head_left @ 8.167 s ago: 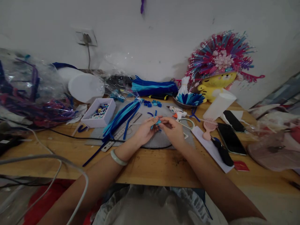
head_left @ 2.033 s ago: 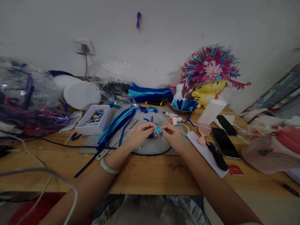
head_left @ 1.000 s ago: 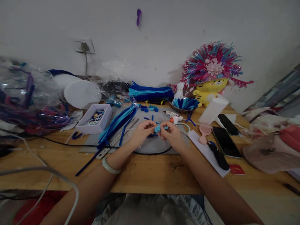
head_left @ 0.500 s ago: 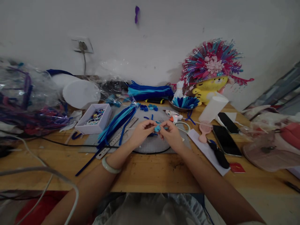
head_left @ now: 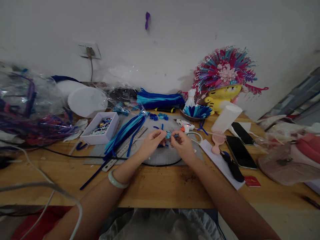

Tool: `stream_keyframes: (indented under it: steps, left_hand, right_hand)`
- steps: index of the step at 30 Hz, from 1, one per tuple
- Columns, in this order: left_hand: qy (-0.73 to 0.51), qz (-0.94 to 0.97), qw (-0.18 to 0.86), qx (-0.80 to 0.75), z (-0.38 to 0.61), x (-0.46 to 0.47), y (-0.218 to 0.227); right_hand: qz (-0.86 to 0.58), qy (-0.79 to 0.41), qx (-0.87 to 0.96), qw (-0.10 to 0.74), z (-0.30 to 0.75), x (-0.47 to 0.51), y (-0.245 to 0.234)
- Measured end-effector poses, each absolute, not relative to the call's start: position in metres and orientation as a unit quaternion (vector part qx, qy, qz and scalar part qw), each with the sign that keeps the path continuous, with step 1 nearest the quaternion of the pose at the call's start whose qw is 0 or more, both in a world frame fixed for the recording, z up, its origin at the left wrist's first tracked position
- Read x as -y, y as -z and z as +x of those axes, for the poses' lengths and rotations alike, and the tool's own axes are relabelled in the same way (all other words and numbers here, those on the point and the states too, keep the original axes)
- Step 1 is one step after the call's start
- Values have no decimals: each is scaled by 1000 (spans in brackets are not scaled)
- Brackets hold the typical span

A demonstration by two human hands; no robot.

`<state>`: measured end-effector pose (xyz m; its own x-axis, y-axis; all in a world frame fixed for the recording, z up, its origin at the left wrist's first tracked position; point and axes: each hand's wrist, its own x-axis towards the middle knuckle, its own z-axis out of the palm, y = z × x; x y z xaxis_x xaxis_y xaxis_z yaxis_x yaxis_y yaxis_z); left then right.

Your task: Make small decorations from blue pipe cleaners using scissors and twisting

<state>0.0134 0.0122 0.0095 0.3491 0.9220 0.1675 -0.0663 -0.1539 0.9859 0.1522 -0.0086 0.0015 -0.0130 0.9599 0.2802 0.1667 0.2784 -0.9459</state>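
Over the grey cutting mat, my left hand (head_left: 154,140) and my right hand (head_left: 182,143) meet with fingertips nearly together. Between them is a small light-blue pipe-cleaner piece (head_left: 168,135), pinched from both sides and partly covered by fingers. Its exact shape is too small to make out. Just behind the hands lies a white hot glue gun (head_left: 186,127) with an orange part. Farther back on the mat sit small blue pipe-cleaner flowers (head_left: 163,116). Left of my left hand, a bundle of blue pipe cleaners (head_left: 127,130) lies across a metal ruler (head_left: 122,150).
A white box (head_left: 100,128) of beads stands at left, near bagged materials (head_left: 30,100). Cables cross the left side. At right are a pink hairbrush (head_left: 218,141), a phone (head_left: 241,151) and a white tube (head_left: 226,116). A yellow plush toy (head_left: 222,100) wears a bright headdress.
The light-blue piece has turned between my fingers and shows less of itself. My fingertips have shifted slightly. The whole view has moved down a little.
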Motion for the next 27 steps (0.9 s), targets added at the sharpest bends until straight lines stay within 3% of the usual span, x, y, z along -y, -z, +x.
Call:
stream_keyframes:
  steps: [7,12,17,20,27]
  left_hand:
    - [-469,584,572,-335,11,-15,-5]
    - [-486,575,586,-300,9,-15,-4]
    - [-488,579,590,-280,8,-14,-4]
    - [-484,577,600,-270,8,-13,-5]
    - [-499,571,592,-273,12,-9,-5]
  right_hand:
    - [-464,-347,638,508,156,10,-5]
    - [-397,-533,509,547,151,13,-17]
    - [-359,-707,412,449,156,12,-25]
    - [-378,-718,410,416,159,12,-26]
    - [-369,-678,455,444,156,12,-24]
